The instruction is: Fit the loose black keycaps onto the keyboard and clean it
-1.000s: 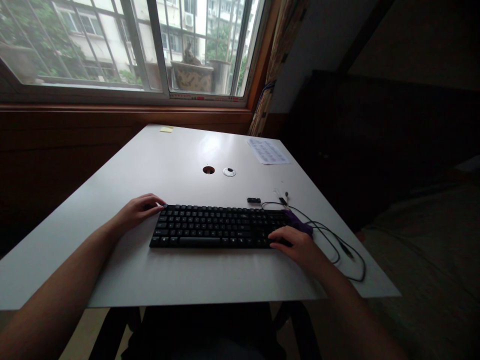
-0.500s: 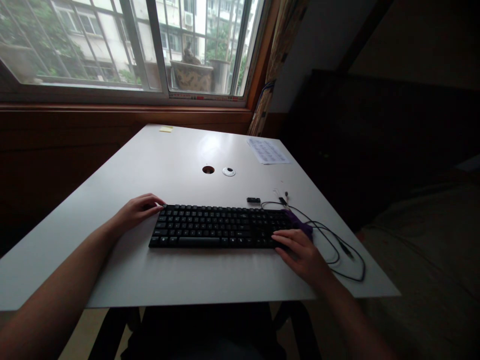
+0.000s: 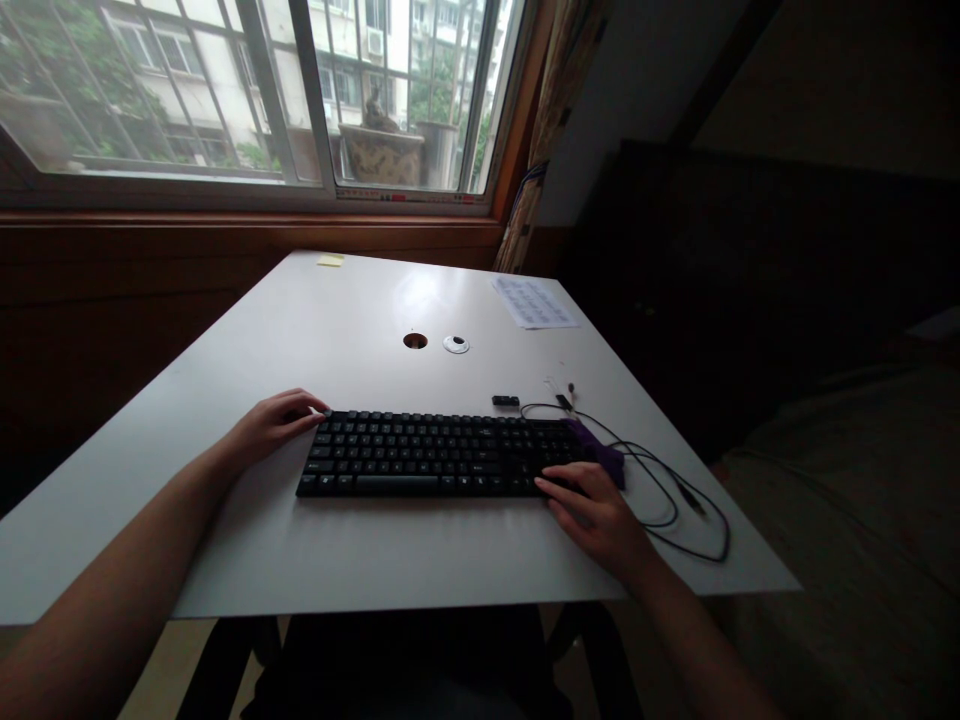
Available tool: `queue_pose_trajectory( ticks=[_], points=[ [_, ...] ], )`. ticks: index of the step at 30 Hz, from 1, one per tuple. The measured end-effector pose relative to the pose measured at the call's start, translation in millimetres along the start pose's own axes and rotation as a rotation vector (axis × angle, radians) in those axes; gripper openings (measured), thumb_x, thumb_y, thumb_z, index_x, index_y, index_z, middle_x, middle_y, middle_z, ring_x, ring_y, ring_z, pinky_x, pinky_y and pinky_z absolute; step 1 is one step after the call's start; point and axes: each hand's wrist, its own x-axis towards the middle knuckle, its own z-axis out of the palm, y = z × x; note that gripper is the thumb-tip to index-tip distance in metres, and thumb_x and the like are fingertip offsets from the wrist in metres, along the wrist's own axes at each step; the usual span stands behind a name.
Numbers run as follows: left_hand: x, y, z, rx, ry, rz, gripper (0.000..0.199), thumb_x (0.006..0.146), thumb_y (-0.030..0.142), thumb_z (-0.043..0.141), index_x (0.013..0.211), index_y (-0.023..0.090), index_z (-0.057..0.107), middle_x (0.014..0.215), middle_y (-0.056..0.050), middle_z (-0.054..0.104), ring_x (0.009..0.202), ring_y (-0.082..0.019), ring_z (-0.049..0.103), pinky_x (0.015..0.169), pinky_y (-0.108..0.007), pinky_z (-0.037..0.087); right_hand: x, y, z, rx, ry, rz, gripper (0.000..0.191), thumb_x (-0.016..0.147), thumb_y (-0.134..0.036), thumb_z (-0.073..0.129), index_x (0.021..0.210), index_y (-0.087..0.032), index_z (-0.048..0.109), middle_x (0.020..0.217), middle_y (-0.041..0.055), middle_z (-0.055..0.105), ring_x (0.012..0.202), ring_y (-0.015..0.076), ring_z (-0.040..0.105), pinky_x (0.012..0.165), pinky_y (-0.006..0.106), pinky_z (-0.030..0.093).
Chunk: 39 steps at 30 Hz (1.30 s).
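Note:
A black keyboard (image 3: 420, 455) lies flat on the white desk (image 3: 360, 560). At its far left corner my left hand (image 3: 279, 415) is closed, with thumb and fingertips pinching the edge. My right hand (image 3: 596, 515) reaches over the near right end, fingers stretched and a little apart, their tips at the lower right keys. Just behind that hand, a purple cloth (image 3: 604, 455) lies against the right end of the keyboard, partly hidden by the hand. A thin black cable (image 3: 726, 540) with a plug loops over the desk to the right.
Behind the keyboard are a small black stick-like item (image 3: 505, 401) and small loose bits (image 3: 564, 400). Farther back sit a round white cover (image 3: 456, 345), a desk hole (image 3: 415, 341), printed sheets (image 3: 536, 303) and a yellow note (image 3: 331, 260). A barred window (image 3: 315, 100) stands beyond.
My right hand has shifted slightly left and toward the near edge of the keyboard. My left hand keeps its place at the far left corner.

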Motion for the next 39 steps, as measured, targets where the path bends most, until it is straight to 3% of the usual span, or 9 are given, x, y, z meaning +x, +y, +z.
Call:
queue_pose_trajectory(
  ticks=[13,24,34,39],
  points=[
    [0.9,-1.2,0.1,0.014,0.001,-0.009,0.035,0.096,0.054,0.06,0.104,0.023,0.074,0.1,-0.006,0.071,0.087,-0.021,0.066,0.075,-0.029,0.051,-4.9,-3.7,1.0,0.011,0.07,0.043,0.042,0.091,-0.017,0.061,0.129,-0.033,0.067,0.124,0.008,0.066,0.115,0.0272,0.062,0.099,0.05,0.056],
    [0.8,-1.3,-0.2,0.027,0.004,-0.002,0.035,0.095,0.055,0.061,0.104,0.024,0.075,0.103,-0.006,0.071,0.088,-0.022,0.066,0.077,-0.03,0.05,-5.7,-3.3,2.7,-0.011,0.044,0.023,0.04,0.091,-0.015,0.063,0.127,-0.032,0.066,0.127,0.0088,0.063,0.118,0.0287,0.058,0.101,0.054,0.053],
    [1.6,3.6,-1.3,0.034,0.002,-0.009,0.036,0.095,0.055,0.061,0.103,0.023,0.075,0.1,-0.006,0.071,0.084,-0.021,0.065,0.073,-0.028,0.049,-6.3,-4.7,1.7,-0.004,0.055,0.029,0.028,0.089,-0.016,0.063,0.11,-0.032,0.072,0.124,0.0076,0.065,0.116,0.0295,0.06,0.097,0.052,0.055],
    [1.0,3.2,-0.8,0.019,0.0,-0.012,0.036,0.095,0.055,0.061,0.104,0.022,0.074,0.102,-0.007,0.07,0.086,-0.021,0.065,0.074,-0.028,0.049,-7.9,-4.1,2.1,-0.005,0.069,0.032,0.035,0.09,-0.015,0.063,0.12,-0.031,0.069,0.124,0.0086,0.065,0.116,0.0283,0.06,0.097,0.05,0.056]
  ],
)
